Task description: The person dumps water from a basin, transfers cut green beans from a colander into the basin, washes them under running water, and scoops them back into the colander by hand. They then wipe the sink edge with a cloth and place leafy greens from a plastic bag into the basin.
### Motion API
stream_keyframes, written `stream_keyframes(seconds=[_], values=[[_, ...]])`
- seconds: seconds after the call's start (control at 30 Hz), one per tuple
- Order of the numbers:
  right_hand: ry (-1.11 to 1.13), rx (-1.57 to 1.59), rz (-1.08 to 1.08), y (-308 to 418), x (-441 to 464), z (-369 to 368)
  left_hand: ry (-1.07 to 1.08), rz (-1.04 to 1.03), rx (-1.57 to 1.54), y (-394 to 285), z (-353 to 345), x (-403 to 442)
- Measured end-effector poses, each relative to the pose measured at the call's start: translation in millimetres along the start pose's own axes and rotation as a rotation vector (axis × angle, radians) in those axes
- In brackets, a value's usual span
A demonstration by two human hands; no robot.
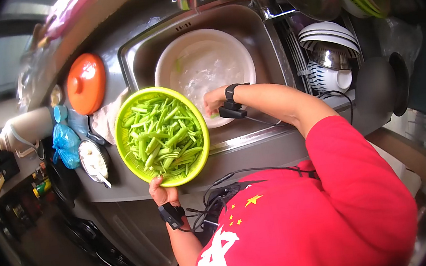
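my left hand (164, 192) was clasped on the near rim of a yellow-green basket (182, 179), the thumb showing over its edge. the basket was loaded with cut green stems (163, 133), lying every which way, and it tilted toward me at the front left corner of the sink (269, 48), overlapping the basin (162, 73) from where i looked. whether it rested on anything besides my fingers, i couldn't tell.

my right hand (214, 100) was down inside that pale round basin — it sat in the sink with water (211, 67) in it. those fingers were curled downward, a bit of green showing just below them, but i couldn't tell whether they had closed on it or were loose.

on the surface (113, 183) to the left of the sink lay an orange lid (90, 89), and nearer me a dish of something white (92, 160) with a spoon in it, just beside a knotted blue bag (67, 144). to the right of the sink — past my forearm — stood stacked white bowls (328, 36) and a patterned cup (335, 79).
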State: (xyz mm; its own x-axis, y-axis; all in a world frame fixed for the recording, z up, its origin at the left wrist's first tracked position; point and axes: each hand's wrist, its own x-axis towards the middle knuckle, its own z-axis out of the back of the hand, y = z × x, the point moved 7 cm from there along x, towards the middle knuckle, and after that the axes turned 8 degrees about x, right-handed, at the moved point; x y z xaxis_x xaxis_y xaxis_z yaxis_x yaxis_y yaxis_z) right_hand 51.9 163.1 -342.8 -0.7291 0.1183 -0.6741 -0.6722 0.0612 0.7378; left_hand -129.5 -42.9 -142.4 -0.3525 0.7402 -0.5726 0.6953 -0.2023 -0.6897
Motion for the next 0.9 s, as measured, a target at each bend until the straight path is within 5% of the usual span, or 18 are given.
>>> stream_keyframes(seconds=[0.1, 0.2, 0.27, 0.37, 0.7, 0.8, 0.9], values=[[0.007, 0.215, 0.086, 12.1, 8.9, 8.9, 0.021, 0.003, 0.002, -0.8, -8.9, -1.8], [-0.45, 0.198, 0.298, 19.1, 4.2, 74.3, 0.033, -0.006, 0.008, -0.5, -10.1, -1.4], [-0.929, -0.005, 0.253, 29.9, -19.5, 124.4, 0.017, -0.013, 0.019, 0.1, -3.0, 0.0], [-1.091, 0.118, 0.257, 49.0, -48.6, 161.3, 0.021, 0.015, -0.004, 2.4, -1.6, -0.5], [-0.723, -0.369, 0.287, 60.1, 14.0, 133.5, -0.011, 0.004, -0.006, 2.1, -1.3, -1.5], [-0.499, -0.406, 0.246, 55.1, 41.0, 118.6, -0.008, 0.01, -0.005, 1.9, -0.8, -1.9], [-0.469, -0.076, 0.255, 54.4, 37.3, 109.0, 0.004, 0.003, -0.009, 0.8, -5.7, -1.6]])
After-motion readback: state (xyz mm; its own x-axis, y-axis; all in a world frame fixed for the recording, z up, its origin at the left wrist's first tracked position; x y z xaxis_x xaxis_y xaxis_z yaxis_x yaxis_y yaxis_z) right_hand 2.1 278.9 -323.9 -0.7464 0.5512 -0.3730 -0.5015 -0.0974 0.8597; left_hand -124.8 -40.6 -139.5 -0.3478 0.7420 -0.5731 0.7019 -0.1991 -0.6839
